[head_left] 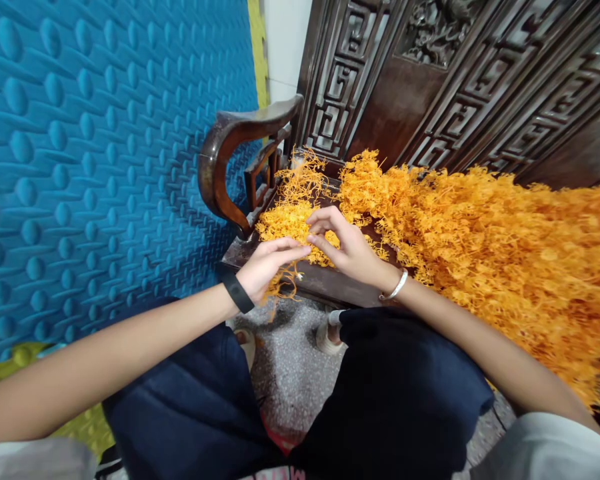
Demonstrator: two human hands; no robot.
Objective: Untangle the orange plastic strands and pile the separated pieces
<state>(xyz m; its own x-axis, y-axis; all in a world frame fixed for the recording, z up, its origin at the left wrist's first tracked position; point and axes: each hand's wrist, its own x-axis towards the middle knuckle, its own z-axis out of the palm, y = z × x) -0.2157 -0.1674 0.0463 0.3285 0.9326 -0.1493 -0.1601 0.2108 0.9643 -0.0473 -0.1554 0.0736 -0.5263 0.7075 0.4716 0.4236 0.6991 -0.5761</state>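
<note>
A big heap of orange plastic sprigs [505, 247] covers the seat of a dark carved wooden bench [325, 280]. A smaller pile of the same sprigs [285, 223] lies by the bench's left armrest [225, 143]. My left hand [267, 263], with a black band on the wrist, curls its fingers round an orange sprig [280, 288] that dangles over the seat's front edge. My right hand [343, 243], with a silver bangle, pinches at the same sprig where the fingertips of both hands meet.
A blue studded foam mat [95, 153] covers the wall on the left. The bench's carved backrest [430, 73] rises behind the heap. My knees in dark trousers [395, 393] are below the hands, over a speckled grey floor [290, 373].
</note>
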